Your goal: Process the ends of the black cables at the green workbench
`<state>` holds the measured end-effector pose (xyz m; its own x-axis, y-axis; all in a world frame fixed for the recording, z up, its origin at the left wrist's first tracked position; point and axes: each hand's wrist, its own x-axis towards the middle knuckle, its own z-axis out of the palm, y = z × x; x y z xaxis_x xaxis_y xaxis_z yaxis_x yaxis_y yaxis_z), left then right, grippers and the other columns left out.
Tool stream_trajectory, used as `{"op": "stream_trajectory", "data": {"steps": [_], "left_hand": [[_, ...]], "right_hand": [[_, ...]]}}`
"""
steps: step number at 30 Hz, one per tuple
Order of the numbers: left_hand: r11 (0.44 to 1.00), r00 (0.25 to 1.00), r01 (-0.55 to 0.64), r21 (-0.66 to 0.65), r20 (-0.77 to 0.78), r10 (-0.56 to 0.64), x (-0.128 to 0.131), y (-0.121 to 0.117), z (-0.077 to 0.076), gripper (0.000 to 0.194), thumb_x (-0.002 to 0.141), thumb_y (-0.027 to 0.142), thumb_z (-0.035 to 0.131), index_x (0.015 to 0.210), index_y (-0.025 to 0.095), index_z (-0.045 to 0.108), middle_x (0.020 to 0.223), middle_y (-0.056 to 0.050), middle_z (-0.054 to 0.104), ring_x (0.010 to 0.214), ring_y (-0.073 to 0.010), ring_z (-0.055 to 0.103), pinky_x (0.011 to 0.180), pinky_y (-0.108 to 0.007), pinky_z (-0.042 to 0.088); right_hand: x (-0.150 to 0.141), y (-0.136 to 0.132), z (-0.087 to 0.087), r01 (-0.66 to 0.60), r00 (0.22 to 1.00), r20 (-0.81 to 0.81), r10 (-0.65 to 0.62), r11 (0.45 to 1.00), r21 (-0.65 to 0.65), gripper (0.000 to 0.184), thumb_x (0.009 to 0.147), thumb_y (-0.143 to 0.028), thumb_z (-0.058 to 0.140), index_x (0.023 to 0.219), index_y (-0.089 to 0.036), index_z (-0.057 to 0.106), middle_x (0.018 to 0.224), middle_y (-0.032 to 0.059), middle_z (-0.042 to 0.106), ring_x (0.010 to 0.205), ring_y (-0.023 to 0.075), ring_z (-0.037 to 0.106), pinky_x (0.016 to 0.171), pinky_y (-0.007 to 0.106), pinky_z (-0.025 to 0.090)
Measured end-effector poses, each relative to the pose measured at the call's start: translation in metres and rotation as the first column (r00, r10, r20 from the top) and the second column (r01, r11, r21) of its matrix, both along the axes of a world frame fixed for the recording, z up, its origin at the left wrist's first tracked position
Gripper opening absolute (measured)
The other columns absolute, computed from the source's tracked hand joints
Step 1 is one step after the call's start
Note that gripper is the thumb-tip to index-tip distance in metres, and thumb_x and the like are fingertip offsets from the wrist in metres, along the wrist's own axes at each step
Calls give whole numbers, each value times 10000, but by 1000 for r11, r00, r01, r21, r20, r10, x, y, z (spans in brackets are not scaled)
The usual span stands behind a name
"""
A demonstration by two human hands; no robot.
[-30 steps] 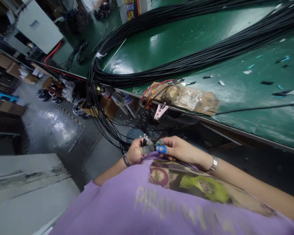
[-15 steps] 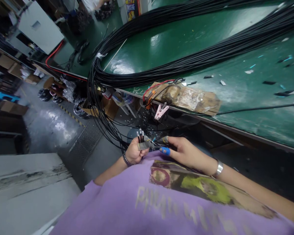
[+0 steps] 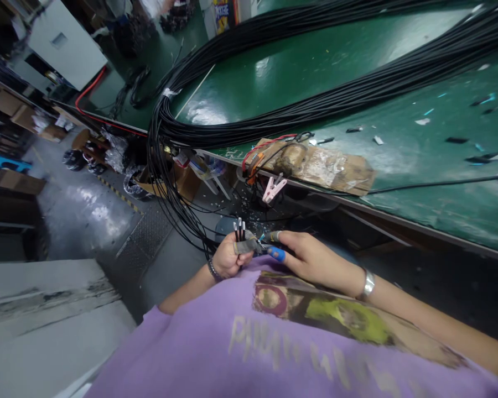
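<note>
Several thin black cables (image 3: pixel 240 232) with pale ends stand up out of my left hand (image 3: pixel 228 256), which is closed round them. Its thumb wears a grey covering. From the same grip, fine light-blue and whitish wires (image 3: pixel 261 240) fan out to the right. My right hand (image 3: pixel 311 257) is right beside these wires, its index finger in a grey covering and its thumb wrapped in blue. A small gap shows between those two fingertips, and the index tip is close to the wires. Whether it touches them is too small to tell.
A long bundle of black cable (image 3: pixel 249 130) loops over the green table (image 3: pixel 315 66) and hangs off its edge. A taped cardboard piece (image 3: pixel 332 168) and a pink clip (image 3: pixel 274 189) are at the edge. Scraps (image 3: pixel 456 140) lie to the right. Boxes (image 3: pixel 19 182) stand far left.
My right hand has shifted slightly left, bringing its fingertips closer to the fine wires. My left hand keeps its hold on the cables and has barely moved.
</note>
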<state>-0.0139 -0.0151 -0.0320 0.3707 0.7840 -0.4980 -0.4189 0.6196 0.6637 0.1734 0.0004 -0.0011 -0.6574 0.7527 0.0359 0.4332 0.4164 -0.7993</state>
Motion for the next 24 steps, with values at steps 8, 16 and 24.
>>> {"op": "stream_trajectory", "data": {"steps": [8,16,24], "left_hand": [[996,999,43,-75,-12,-44,-1,4,2,267,556,274,728,610,158,494,323,99,330,260,-16,189,309,-153,90],[990,998,66,-128,1,-66,-2,6,4,194,538,197,668,599,161,487,326,102,307,266,-18,179,311,-147,97],[985,995,95,-144,9,-95,-2,8,3,202,566,175,649,594,166,450,338,98,312,270,-21,189,320,-150,92]], "right_hand": [[2,6,-5,-36,998,51,36,999,-4,268,901,-316,367,717,-191,514,668,62,611,567,162,528,568,288,422],[4,7,-5,-70,975,221,12,964,258,159,813,-146,388,814,-177,544,720,83,612,626,188,549,584,286,392],[1,7,-4,-79,968,251,18,969,233,139,816,-142,386,757,-192,501,673,57,585,582,171,535,563,273,364]]}}
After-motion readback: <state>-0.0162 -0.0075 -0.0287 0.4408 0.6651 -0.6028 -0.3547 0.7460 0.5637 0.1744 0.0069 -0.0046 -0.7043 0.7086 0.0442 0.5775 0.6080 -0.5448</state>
